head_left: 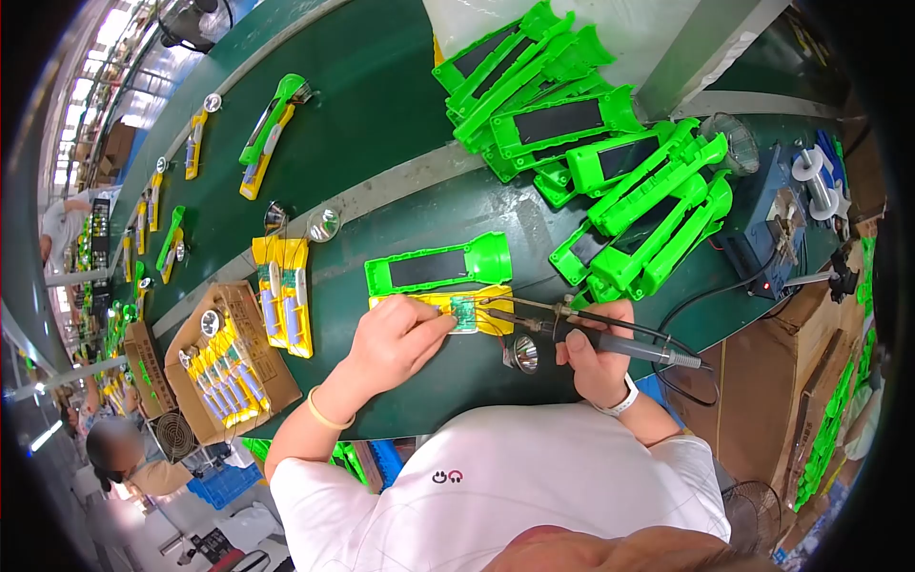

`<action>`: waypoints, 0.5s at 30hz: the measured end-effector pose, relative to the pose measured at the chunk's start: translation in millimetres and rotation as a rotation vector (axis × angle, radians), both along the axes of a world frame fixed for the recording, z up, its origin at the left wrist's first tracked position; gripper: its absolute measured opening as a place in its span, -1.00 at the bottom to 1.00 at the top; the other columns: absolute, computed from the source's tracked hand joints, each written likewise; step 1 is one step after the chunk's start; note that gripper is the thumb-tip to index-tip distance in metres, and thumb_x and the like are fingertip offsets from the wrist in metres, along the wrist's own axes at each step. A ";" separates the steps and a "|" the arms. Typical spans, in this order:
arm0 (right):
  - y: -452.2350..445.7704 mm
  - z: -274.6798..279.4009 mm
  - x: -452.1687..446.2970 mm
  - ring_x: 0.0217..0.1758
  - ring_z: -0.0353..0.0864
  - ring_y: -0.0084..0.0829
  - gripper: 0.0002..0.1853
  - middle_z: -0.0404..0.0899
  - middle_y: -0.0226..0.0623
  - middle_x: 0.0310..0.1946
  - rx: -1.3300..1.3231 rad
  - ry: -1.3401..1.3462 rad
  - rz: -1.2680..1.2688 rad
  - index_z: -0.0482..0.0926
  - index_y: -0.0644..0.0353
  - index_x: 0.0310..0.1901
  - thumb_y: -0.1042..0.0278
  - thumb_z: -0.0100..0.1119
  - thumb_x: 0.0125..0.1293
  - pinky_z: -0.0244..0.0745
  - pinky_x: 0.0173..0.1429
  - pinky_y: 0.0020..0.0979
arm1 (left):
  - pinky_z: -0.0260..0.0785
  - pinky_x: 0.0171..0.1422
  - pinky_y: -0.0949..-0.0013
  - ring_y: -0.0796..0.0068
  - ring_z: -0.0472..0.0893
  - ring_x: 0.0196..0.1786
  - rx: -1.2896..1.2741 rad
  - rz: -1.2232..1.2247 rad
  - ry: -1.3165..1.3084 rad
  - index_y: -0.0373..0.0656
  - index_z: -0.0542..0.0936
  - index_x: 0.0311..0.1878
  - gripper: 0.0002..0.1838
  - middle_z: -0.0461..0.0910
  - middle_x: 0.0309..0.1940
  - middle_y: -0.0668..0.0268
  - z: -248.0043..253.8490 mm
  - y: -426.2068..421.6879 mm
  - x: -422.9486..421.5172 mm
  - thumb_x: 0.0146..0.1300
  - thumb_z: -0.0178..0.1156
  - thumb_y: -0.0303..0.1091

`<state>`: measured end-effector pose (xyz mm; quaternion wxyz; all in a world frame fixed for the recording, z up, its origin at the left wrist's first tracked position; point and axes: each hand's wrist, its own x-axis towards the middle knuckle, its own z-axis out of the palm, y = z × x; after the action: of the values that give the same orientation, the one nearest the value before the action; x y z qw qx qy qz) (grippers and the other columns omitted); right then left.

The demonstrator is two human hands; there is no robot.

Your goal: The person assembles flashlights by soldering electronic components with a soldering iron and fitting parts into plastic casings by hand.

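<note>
My right hand (599, 360) is wrapped around a soldering iron (624, 345) with a solder feed tube. Its tip points left, at a small green circuit board (463, 313) on a yellow flashlight housing (498, 324). My left hand (405, 338) rests at the board's left side, fingers pinched together; whatever they hold is hidden. Just behind the housing lies a green casing half (419, 271) with a dark panel. A round reflector (523, 354) sits in front of the housing, between my hands.
Green casings (562, 124) are heaped at the back right. The soldering station (762, 243) and a solder spool (817, 181) stand at right. To the left are yellow housings (284, 296) with batteries and a cardboard box (276, 377) of more. Others line the green belt (357, 86).
</note>
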<state>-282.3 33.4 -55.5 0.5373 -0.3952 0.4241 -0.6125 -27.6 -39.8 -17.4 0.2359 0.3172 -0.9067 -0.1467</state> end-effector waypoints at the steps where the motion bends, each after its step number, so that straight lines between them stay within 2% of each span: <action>1: 1.0 -2.5 0.2 -0.51 0.46 -0.63 -0.66 0.47 -0.28 -0.40 -0.009 0.001 -0.001 0.20 0.27 -0.10 0.50 0.20 0.26 0.41 -0.43 -0.58 | 0.38 -0.38 0.36 0.39 0.51 -0.39 -0.008 -0.020 -0.018 -0.08 0.63 -0.22 -0.70 0.49 -0.40 0.37 1.0 -1.2 1.3 -0.12 0.36 -0.50; 4: 4.1 -11.6 1.8 -0.55 0.41 -0.65 -0.66 0.48 -0.29 -0.40 -0.054 0.115 -0.062 0.24 0.27 -0.14 0.47 0.25 0.23 0.34 -0.47 -0.58 | 0.39 -0.37 0.38 0.40 0.51 -0.37 -0.035 -0.075 -0.059 -0.07 0.62 -0.22 -0.69 0.48 -0.39 0.38 2.2 -3.3 3.6 -0.12 0.36 -0.49; 10: 4.4 -4.5 -0.4 -0.53 0.39 -0.64 -0.70 0.49 -0.35 -0.41 -0.051 0.241 0.052 0.31 0.26 -0.23 0.44 0.30 0.19 0.32 -0.45 -0.54 | 0.41 -0.35 0.40 0.42 0.49 -0.35 -0.093 -0.115 -0.123 -0.06 0.60 -0.20 -0.69 0.45 -0.38 0.39 5.4 -3.1 2.3 -0.10 0.32 -0.48; 13: 1.1 -1.9 -2.2 -0.51 0.41 -0.63 -0.70 0.50 -0.35 -0.41 -0.125 0.399 0.085 0.34 0.27 -0.21 0.44 0.31 0.18 0.33 -0.43 -0.53 | 0.41 -0.35 0.41 0.42 0.49 -0.35 -0.103 -0.118 -0.134 -0.06 0.60 -0.18 -0.68 0.44 -0.37 0.39 4.5 -2.6 2.7 -0.10 0.31 -0.47; 15: 0.3 -2.2 -3.7 -0.44 0.38 -0.62 -0.67 0.46 -0.30 -0.35 -0.175 0.504 0.132 0.28 0.26 -0.17 0.43 0.28 0.20 0.31 -0.37 -0.54 | 0.41 -0.35 0.41 0.42 0.49 -0.35 -0.120 -0.118 -0.133 -0.06 0.60 -0.18 -0.68 0.44 -0.37 0.38 4.3 -2.3 1.8 -0.10 0.30 -0.47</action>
<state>-285.9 33.7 -57.7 0.4173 -0.6068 0.4634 -0.4928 -25.8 -42.1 -13.1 0.1845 0.2578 -0.9447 -0.0844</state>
